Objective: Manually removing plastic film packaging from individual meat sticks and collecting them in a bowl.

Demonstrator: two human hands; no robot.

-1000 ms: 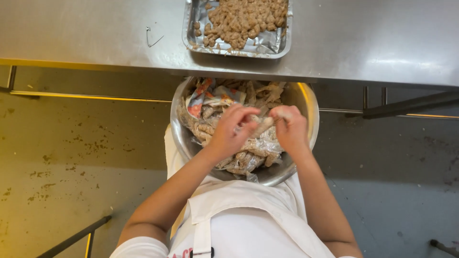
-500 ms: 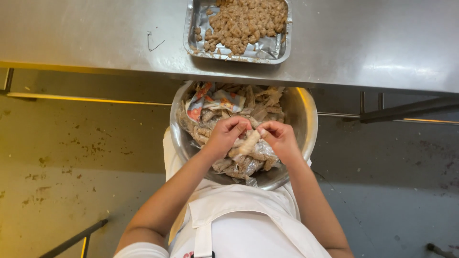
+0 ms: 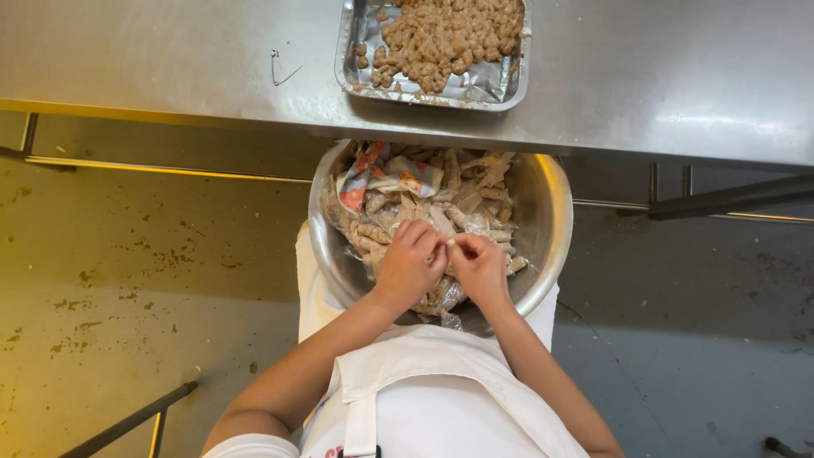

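Over a steel bowl [image 3: 543, 246] heaped with wrapped pieces [image 3: 407, 216], the left hand [image 3: 409, 267] and right hand [image 3: 480, 267] are pinching one small wrapped piece [image 3: 447, 244], fingers clamped (many remain), while a foil tray [image 3: 500, 80] on the counter [image 3: 170, 59] is holding unwrapped brown pieces [image 3: 445, 34].

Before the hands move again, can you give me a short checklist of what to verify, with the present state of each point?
1. Both hands over the metal bowl: ok; left hand and right hand meet above its contents.
2. Small pale piece pinched between the fingertips: ok, though what it is cannot be told.
3. Bowl steady on the lap: cannot tell; its underside is hidden.
4. Foil tray of brown pieces flat on the steel table: ok.
5. Room left in the tray: ok; bare foil shows along the near side.
6. Colourful wrapper away from the hands: ok; it lies at the far side of the bowl.
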